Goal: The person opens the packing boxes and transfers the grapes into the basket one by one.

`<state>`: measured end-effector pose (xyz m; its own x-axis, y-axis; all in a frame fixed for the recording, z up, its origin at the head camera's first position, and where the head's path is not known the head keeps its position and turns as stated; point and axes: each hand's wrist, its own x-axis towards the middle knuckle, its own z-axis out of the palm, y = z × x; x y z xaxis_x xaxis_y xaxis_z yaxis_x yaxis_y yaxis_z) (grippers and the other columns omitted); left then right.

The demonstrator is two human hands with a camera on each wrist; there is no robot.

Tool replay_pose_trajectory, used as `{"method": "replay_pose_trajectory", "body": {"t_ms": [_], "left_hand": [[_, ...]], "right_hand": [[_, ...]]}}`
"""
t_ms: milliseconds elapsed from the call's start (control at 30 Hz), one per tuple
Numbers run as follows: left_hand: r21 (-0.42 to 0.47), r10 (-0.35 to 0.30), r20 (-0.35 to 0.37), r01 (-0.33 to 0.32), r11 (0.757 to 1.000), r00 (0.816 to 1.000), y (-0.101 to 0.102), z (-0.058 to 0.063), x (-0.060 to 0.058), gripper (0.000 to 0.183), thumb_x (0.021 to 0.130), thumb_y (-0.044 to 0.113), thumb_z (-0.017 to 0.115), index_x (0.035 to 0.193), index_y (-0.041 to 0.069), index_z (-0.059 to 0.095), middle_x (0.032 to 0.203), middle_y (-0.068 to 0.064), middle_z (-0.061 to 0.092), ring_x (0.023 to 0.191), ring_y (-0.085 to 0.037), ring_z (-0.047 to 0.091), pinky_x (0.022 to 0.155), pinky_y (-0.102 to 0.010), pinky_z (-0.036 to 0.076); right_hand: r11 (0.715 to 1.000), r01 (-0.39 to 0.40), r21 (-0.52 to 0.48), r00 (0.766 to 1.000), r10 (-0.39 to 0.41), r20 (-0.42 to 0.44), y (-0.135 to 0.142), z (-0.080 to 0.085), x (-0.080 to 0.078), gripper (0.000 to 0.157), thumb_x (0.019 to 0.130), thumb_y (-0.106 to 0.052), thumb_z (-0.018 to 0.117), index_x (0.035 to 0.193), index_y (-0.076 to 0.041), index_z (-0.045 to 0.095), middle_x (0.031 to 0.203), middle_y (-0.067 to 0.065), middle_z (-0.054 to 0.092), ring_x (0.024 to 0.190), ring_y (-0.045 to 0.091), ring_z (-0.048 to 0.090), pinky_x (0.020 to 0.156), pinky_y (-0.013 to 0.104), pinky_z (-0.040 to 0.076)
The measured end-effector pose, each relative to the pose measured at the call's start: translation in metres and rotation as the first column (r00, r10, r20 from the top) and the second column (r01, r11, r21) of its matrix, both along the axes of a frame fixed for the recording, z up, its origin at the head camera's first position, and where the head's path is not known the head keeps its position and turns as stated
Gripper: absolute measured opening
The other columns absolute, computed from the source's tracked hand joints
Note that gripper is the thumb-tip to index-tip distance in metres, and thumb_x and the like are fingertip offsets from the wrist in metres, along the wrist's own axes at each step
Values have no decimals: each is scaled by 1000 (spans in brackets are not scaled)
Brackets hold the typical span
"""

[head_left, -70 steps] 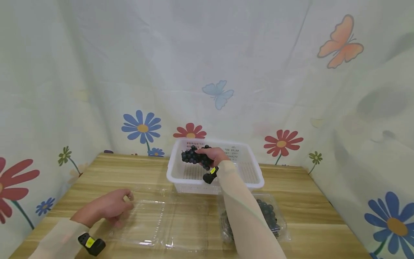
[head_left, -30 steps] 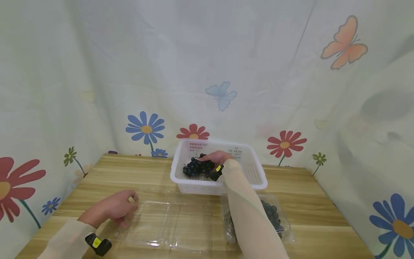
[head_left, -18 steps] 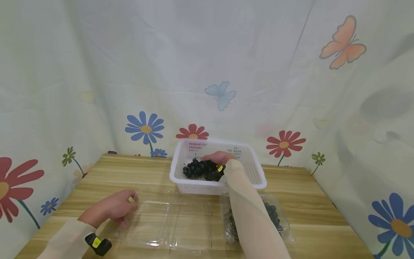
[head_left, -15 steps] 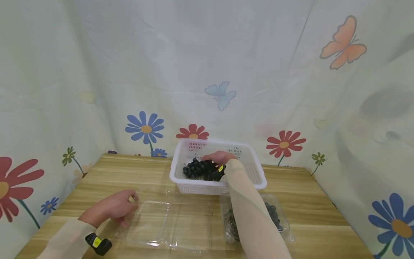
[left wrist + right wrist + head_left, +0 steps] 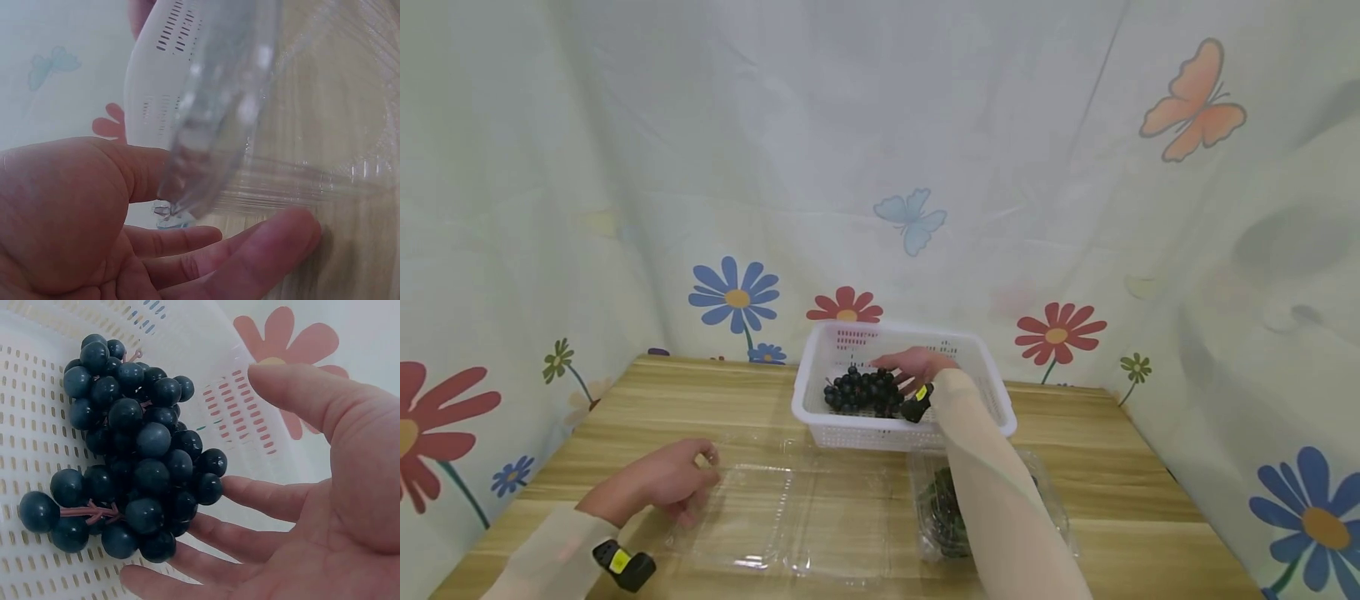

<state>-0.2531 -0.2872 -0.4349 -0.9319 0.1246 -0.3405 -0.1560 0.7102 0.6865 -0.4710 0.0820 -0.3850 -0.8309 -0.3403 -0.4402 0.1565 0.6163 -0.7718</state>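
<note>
A bunch of dark grapes (image 5: 147, 450) lies in the white plastic basket (image 5: 902, 423). My right hand (image 5: 917, 364) is beside the bunch, thumb well apart from it and fingers spread, with fingertips (image 5: 234, 482) right at the grapes in the right wrist view. At the front left my left hand (image 5: 673, 479) holds the edge of a clear plastic clamshell box (image 5: 215, 119), whose two halves lie unfolded on the table. In the left wrist view the thumb shows partly through the clear wall, and the other fingers reach below it.
A second clear box (image 5: 925, 533) containing dark grapes (image 5: 947, 500) stands front right, partly hidden under my right sleeve (image 5: 992, 483). Behind the wooden table (image 5: 1112, 475) hangs a white curtain (image 5: 1000, 167) printed with flowers and butterflies.
My right hand lowers the grapes into the basket, then its fingers spread and draw slightly right, leaving the bunch lying there. The left hand keeps its place at the box.
</note>
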Motion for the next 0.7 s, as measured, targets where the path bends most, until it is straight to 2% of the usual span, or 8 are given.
{"method": "replay_pose_trajectory", "body": {"t_ms": [133,233,367,700], "left_hand": [[-21,6,9,-6,1000,1000,-1,3,1,29,101,16,60,124,0,51,74,-12,66,55,-21,66,52,-33,58],[-34,6,4,-6,999,1000,0,4,1,32,101,18,60,126,0,51,72,-11,67,54,-21,65,52,-33,57],[-42,0,-18,-1,999,1000,0,5,2,35,102,20,61,128,0,50,69,-11,66,52,-21,64,51,-33,56],[-53,17,-41,-19,998,999,1,8,5,38,102,20,60,131,-1,49,72,-12,65,53,-22,65,52,-33,57]], "right_hand": [[1000,11,-4,1000,-11,26,4,8,6,71,96,-50,65,152,-10,47,156,26,44,133,45,55,111,56,49],[996,84,-28,996,-83,34,5,13,13,76,95,-49,68,153,-8,43,156,26,43,135,45,53,109,56,50],[983,168,-70,986,-167,12,5,16,21,74,92,-47,73,149,-7,48,155,24,47,138,43,51,110,55,50],[973,165,-159,982,-177,-67,4,22,44,63,94,-42,73,141,-5,54,145,22,54,133,42,54,111,54,49]]}}
